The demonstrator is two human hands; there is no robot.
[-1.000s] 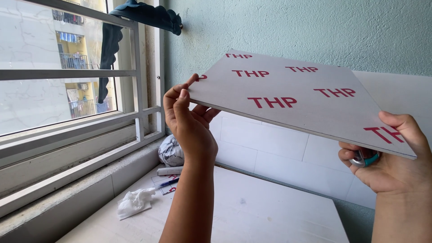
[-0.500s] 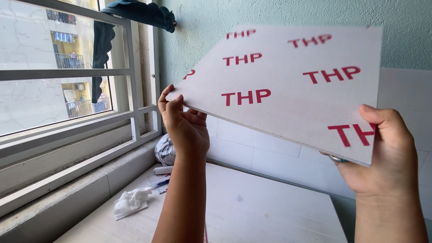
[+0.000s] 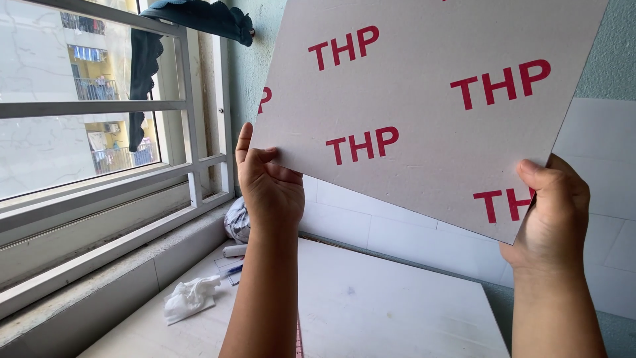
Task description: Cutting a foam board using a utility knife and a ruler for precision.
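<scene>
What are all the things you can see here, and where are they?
Grey board: one, grey with red letters, held up before the wall.
White slab: one, lying flat below the board.
Crumpled tissue: one, white, on the ledge by the window.
Pen: one, blue, near the tissue.
Window frame: one, white, at left.
Dark cloth: one, hanging over the window.
Left hand: grips the board's left edge.
Right hand: grips its lower right corner.

Grey board (image 3: 424,99), red lettering; crumpled cloth (image 3: 191,297) white, maybe tissue.
</scene>
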